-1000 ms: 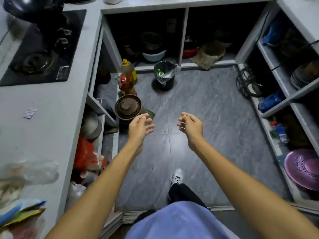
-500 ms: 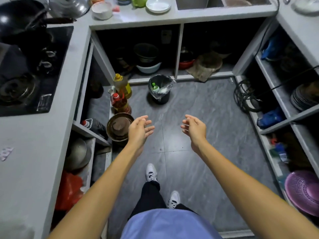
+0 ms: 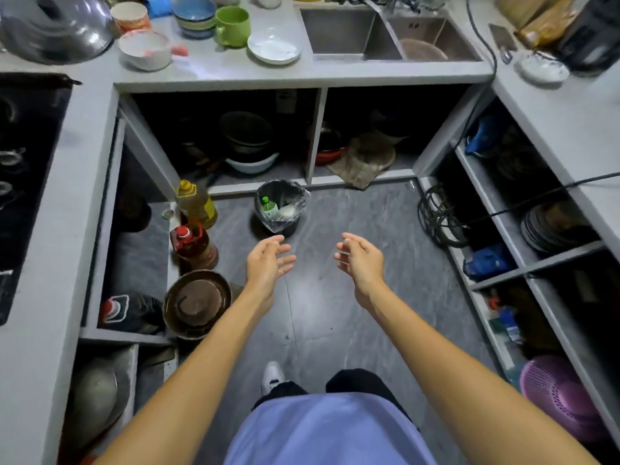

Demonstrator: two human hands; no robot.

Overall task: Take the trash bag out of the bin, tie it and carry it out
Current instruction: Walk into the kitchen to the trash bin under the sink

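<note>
Oil bottles (image 3: pixel 195 205) stand left of the bin (image 3: pixel 290 229).

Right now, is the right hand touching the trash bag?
Apart. The head view shows the right hand open in the air, with bare floor between its fingertips and the trash bag lining the bin.

Your top (image 3: pixel 330 431): pale blue-violet.
Your trousers (image 3: pixel 359 380): black.
Your shoe (image 3: pixel 272 374): white.
Your left hand (image 3: pixel 266 263), right hand (image 3: pixel 362 260): bare.

Bin (image 3: pixel 285 226) on floor (image 3: pixel 362 229) before shelf; trash bag (image 3: pixel 281 196) in bin; bottles (image 3: pixel 194 226) left.
</note>
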